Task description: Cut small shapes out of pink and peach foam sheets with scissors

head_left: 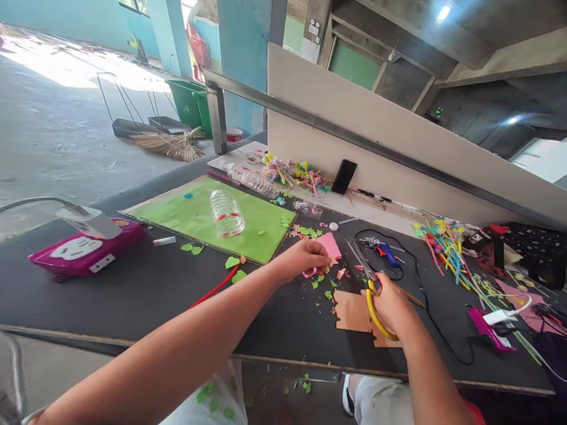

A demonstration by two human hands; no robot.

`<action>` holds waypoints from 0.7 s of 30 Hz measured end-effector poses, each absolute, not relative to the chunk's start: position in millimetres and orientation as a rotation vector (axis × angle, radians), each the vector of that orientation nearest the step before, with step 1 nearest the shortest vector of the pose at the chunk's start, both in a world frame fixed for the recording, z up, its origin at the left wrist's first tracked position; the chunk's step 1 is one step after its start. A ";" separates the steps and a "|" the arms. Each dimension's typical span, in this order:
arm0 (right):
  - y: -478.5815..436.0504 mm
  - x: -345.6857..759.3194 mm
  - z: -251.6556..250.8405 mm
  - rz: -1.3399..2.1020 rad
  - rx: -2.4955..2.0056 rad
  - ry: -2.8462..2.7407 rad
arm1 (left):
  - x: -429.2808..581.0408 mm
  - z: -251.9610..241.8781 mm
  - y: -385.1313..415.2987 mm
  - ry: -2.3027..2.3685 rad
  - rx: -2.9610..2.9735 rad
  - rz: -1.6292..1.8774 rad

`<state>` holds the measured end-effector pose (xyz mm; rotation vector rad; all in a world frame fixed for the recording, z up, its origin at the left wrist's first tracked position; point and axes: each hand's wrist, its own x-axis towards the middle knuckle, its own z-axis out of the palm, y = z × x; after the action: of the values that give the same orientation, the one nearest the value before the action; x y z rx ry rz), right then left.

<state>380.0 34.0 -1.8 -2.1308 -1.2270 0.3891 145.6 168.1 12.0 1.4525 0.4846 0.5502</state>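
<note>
My left hand (305, 260) pinches a small orange paper star (333, 261) above the dark table. In my right hand (390, 304) is a pair of scissors (375, 313) with yellow handles, its blades pointing away from me. Beneath and left of that hand lie orange paper pieces (351, 311) with notched edges. A pink paper square (328, 245) is just beyond my left fingers. Green scraps (315, 283) and small green cut-outs (310, 231) are scattered around it.
A green sheet (190, 209) carries a cut plastic bottle (225, 213). At left sits a purple power strip (84, 248). A blue glue gun (387, 254) with a black cord lies to the right. Pipe-cleaner flowers (447, 242) and a phone (344, 176) stand farther back.
</note>
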 end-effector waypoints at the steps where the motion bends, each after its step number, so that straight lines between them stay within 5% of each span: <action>1: 36.9 380.3 -0.5 0.368 -2.129 -1.228 | 145.5 12.2 167.7 0.490 1.458 0.555; 15: 19.9 310.3 31.0 1.017 -1.347 -0.976 | 162.6 13.7 137.0 0.389 1.578 0.415; 21: 22.3 306.5 28.4 1.001 -1.321 -0.916 | 166.0 8.1 134.0 0.354 1.569 0.370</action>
<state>306.5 22.3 28.4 -1.3214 -0.9163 1.0009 166.0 134.0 8.1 1.5692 0.3542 0.3700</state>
